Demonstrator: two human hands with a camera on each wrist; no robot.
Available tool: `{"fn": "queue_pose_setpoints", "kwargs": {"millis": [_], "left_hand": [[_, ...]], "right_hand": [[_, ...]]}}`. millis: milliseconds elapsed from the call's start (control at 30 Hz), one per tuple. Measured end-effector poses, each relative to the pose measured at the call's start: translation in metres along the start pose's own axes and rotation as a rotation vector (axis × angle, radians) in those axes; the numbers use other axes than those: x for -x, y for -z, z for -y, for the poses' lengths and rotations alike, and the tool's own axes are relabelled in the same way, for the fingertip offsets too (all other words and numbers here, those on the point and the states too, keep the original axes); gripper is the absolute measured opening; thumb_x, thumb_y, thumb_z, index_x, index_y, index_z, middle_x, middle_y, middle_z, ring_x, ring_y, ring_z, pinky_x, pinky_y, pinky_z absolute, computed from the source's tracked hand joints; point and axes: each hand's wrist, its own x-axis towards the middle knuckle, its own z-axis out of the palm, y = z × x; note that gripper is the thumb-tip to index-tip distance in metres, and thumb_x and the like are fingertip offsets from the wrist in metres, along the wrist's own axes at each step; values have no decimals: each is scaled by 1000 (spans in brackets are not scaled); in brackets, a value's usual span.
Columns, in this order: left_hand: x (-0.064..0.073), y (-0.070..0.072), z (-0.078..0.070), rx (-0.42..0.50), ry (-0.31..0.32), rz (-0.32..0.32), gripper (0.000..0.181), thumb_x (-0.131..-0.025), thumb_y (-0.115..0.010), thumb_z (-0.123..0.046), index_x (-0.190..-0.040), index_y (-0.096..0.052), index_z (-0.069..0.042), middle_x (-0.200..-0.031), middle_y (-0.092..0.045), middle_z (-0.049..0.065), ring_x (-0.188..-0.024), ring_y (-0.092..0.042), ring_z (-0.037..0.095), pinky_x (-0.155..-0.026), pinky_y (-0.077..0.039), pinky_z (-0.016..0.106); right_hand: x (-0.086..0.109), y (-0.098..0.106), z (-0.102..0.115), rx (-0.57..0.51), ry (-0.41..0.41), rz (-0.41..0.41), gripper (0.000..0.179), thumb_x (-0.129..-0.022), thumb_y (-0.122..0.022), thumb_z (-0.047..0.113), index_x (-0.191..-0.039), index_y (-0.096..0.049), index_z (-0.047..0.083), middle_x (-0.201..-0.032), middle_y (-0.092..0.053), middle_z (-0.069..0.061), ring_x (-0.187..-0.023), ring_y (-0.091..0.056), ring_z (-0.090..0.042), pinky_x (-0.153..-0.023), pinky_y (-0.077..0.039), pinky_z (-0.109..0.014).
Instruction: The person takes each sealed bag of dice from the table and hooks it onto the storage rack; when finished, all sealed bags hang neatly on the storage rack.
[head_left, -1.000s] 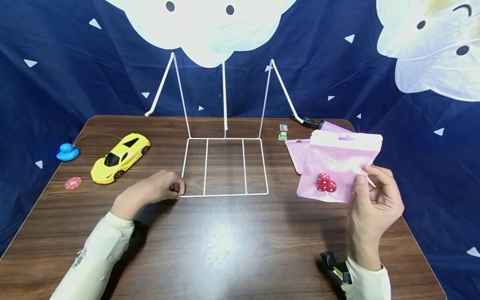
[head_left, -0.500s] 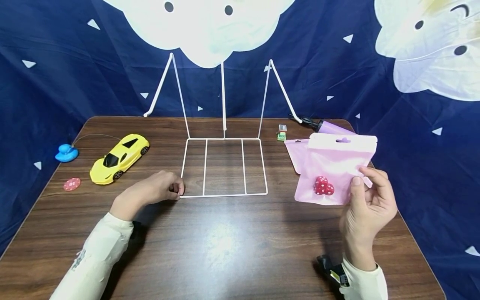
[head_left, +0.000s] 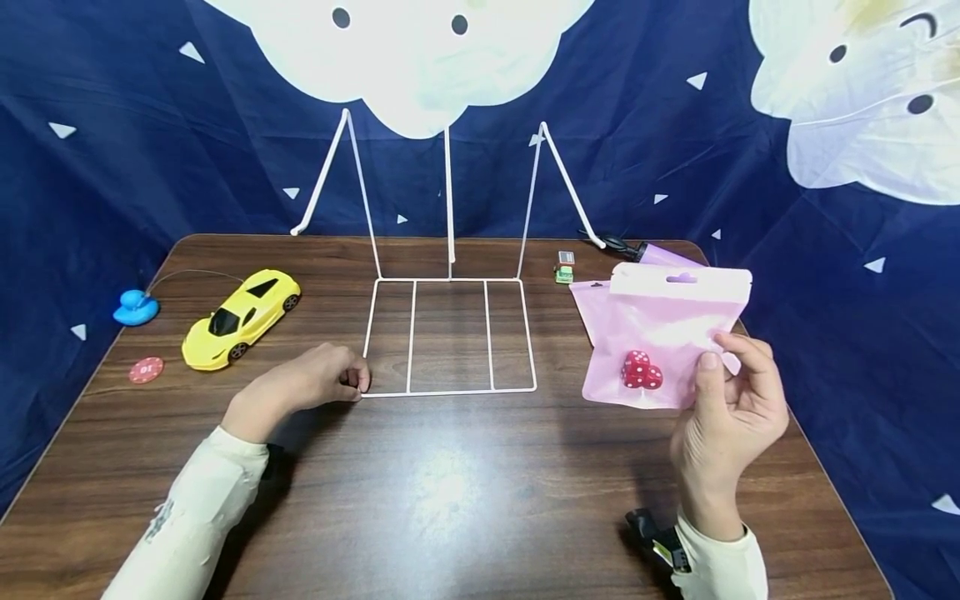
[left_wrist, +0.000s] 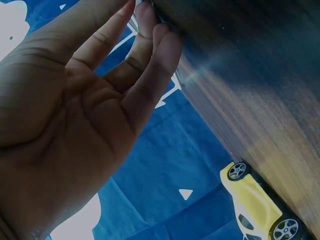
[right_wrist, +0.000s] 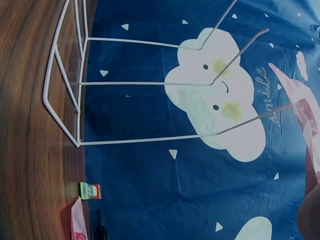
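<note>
A pink zip bag with a hang hole and red dice showing on it is pinched by its right edge between the thumb and fingers of my right hand. In the right wrist view, one arm of the white wire display rack runs up to the bag; whether they touch I cannot tell. My left hand grips the rack's front left corner on the table, its curled fingers partly covering the wire in the left wrist view. Three bent hook arms rise from the rack.
A yellow toy car, a blue duck and a red chip lie left on the wooden table. At right are a small green toy, another pink bag and a purple-and-black item.
My right hand has moved a little to the left with the pink bag, its dice shifting along with it. The left hand stays at the rack's corner.
</note>
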Motion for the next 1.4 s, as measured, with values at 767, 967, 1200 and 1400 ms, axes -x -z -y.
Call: {"fn": "queue_pose_setpoints", "kwargs": {"millis": [767, 967, 1200, 1400], "left_hand": [[3, 0, -1, -21, -8, -22, 22, -85, -84, -1, -83, -71, -18, -80, -60, -8, -74, -53, 10, -69, -48, 33], [1, -1, 0, -21, -5, -21, 22, -84, -84, -1, -82, -70, -17, -79, -61, -9, -73, -53, 8, -68, -47, 32], [0, -1, 0, -22, -17, -23, 22, -85, -84, 0, -82, -70, -17, -79, -61, -9, -72, -54, 7, -68, -48, 31], [1, 0, 0, -12, -6, -14, 21, -85, -84, -1, -83, -71, -17, -79, -60, -8, -73, -53, 8, -68, -47, 31]], "right_hand": [[2, -13, -8, -18, -1, 60, 26, -82, -79, -16, -100, -64, -27, -95, -62, -21, -87, -59, -22, -69, -53, -20], [10, -16, -14, -6, -21, 108, 20, -84, -70, -21, -102, -64, -27, -95, -60, -20, -81, -57, -19, -63, -52, -18], [20, -24, -18, 8, -47, 121, 19, -84, -66, -21, -103, -67, -25, -93, -62, -17, -84, -54, -19, -65, -49, -17], [27, -28, -16, 3, -64, 153, 21, -85, -62, -23, -104, -68, -23, -97, -64, -17, -87, -58, -19, -69, -51, -18]]}}
